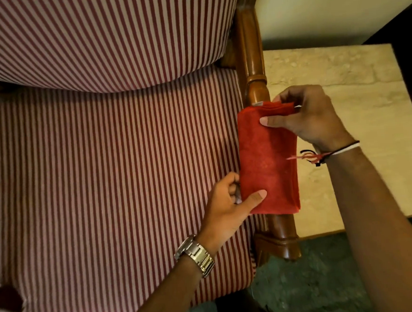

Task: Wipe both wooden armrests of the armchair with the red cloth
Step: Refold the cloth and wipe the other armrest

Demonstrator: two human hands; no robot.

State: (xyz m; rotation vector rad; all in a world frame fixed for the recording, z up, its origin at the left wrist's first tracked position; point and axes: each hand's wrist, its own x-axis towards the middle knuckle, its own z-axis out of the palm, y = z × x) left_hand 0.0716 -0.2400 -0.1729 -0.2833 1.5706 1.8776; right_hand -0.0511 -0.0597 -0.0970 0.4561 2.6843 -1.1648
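A folded red cloth (pixel 267 161) lies lengthwise over the right wooden armrest (pixel 250 53) of the armchair, covering its middle stretch. My left hand (pixel 230 203), with a metal watch on the wrist, pinches the cloth's near left corner between thumb and fingers. My right hand (pixel 307 117), with a thread bracelet on the wrist, grips the far end of the cloth, thumb laid on top. The armrest's front post (pixel 284 240) shows below the cloth. The left armrest is out of view.
The armchair's red-and-white striped seat (pixel 104 187) and backrest (pixel 106 36) fill the left. A pale stone-topped side table (pixel 356 91) stands close against the right of the armrest. Dark floor (pixel 306 282) lies in front of it, a cream wall behind.
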